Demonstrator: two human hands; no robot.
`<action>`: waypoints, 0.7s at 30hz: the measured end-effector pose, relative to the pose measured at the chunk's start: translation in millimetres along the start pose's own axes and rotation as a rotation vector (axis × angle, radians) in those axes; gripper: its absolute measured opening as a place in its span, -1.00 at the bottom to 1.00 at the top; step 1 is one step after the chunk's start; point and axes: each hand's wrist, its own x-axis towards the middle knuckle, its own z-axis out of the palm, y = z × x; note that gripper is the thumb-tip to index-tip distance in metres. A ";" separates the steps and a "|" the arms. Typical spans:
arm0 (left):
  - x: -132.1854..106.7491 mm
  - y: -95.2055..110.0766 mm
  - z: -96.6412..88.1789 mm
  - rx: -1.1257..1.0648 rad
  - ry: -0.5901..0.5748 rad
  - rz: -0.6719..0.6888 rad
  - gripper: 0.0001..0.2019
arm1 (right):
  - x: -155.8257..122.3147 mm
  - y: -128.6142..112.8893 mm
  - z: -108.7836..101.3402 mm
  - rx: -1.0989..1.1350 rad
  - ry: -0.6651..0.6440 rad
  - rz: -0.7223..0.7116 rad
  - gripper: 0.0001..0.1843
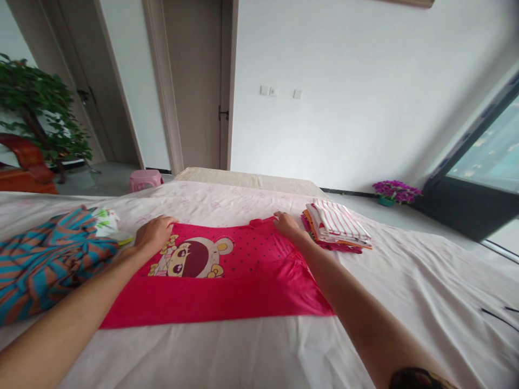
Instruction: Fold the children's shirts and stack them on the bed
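A red shirt (247,292) with a cartoon face and small dots lies spread across the bed, its near part folded over in a plain red band. At its far left corner, my left hand (155,236) is closed on the fabric, fingertips partly hidden. My right hand (287,223) pinches the far edge at the right, beside a small bunched bit of red cloth. Just right of that hand sits a stack of folded clothes (338,224), with a red-striped white piece on top. Left of my left hand is a rumpled heap of blue-and-brown striped cloth (52,259).
The bed's pale sheet (211,356) runs under everything. Beyond it stand a pink stool (146,178) and a leafy plant (44,108) at the left. Purple flowers (397,192) in a green pot stand on the floor at right. Dark cords (500,319) lie at the right edge.
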 end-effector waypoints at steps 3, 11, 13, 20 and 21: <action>11.9 -4.8 6.3 0.020 -0.030 -0.020 -0.59 | 16.8 -1.5 13.7 0.014 0.000 0.024 -0.48; 24.5 -9.0 7.3 0.075 -0.110 -0.021 -0.65 | 32.8 -1.2 22.0 0.030 -0.046 0.048 -0.59; 24.7 -7.8 3.1 0.086 -0.121 -0.030 -0.70 | 31.4 -0.5 17.7 0.046 -0.044 0.044 -0.62; -3.3 -12.6 -23.7 0.056 0.002 0.055 -0.82 | -7.2 12.1 -12.5 0.202 0.068 -0.089 -0.74; -10.6 -15.1 -27.3 0.035 0.023 0.041 -0.83 | -17.0 16.3 -16.8 0.259 0.095 -0.120 -0.76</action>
